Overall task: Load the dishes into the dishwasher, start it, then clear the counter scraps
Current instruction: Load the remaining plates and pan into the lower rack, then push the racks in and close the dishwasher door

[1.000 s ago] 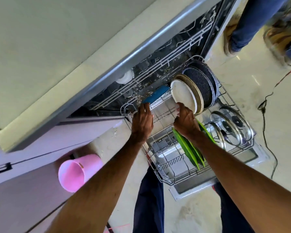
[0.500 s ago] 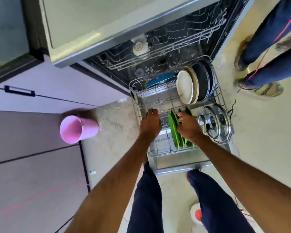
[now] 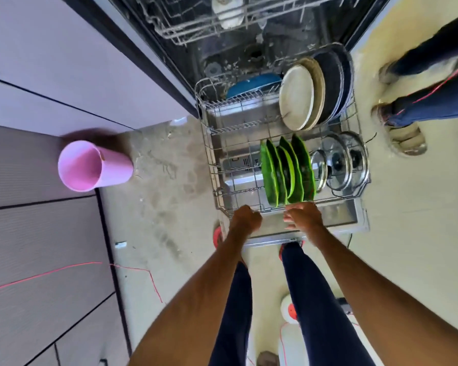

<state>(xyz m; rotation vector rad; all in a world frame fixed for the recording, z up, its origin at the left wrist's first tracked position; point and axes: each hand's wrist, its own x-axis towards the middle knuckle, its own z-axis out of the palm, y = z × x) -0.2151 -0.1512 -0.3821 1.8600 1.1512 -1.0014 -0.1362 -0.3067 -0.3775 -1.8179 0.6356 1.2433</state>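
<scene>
Now, head view, centre frame: loaded rack (image 3: 210, 154) drawn out of dishwasher (image 3: 315, 22). Left hand (image 3: 245, 217) fisted at front rail, grip unclear; right hand (image 3: 303, 217) loose-fingered, holding nothing. Risk of toppling green plates (image 3: 286, 173) if shoved hard.

Two bare forearms reach forward side by side from the near edge. The left hand (image 3: 245, 217) is curled into a fist, knuckles up. Just right of it, the right hand (image 3: 303, 217) has relaxed, slightly spread fingers.
</scene>
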